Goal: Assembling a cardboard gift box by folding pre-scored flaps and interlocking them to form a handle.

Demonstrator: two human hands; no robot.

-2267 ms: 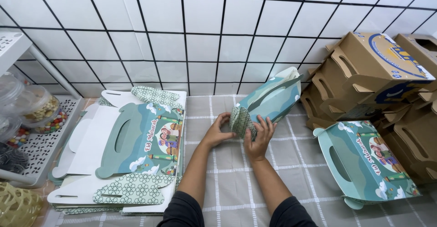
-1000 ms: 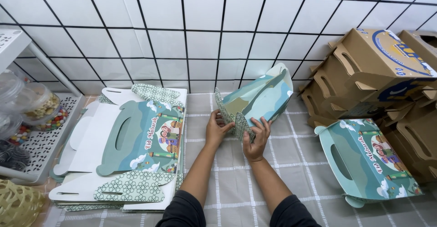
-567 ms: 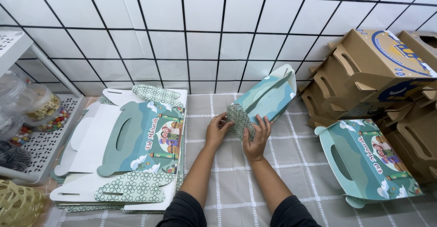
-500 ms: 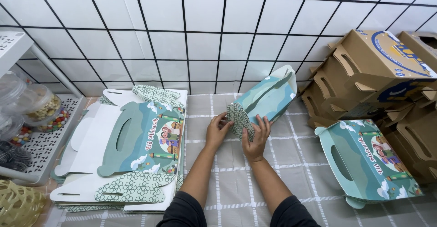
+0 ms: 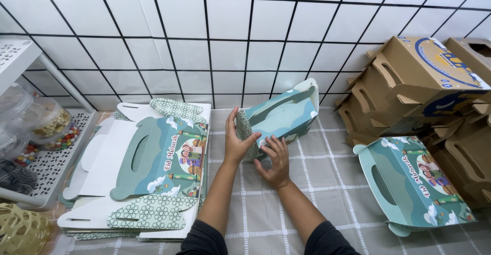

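Observation:
A teal printed cardboard carry box (image 5: 286, 116) with a handle slot stands tilted on the checked grey cloth (image 5: 327, 204), its handle end toward the tiled wall. My left hand (image 5: 236, 142) presses flat against its patterned near-left end. My right hand (image 5: 274, 160) grips the lower near corner of the same box. Both hands hold it.
A stack of flat unfolded teal box blanks (image 5: 148, 173) lies to the left. A finished teal box (image 5: 414, 183) rests on its side at right, beside stacked brown cardboard boxes (image 5: 414, 81). A white rack with jars (image 5: 36, 127) and a woven basket (image 5: 20, 232) stand at far left.
The box has been turned and lowered slightly between my hands; my left hand now lies flat on its end flap and my right hand has slid to the lower corner.

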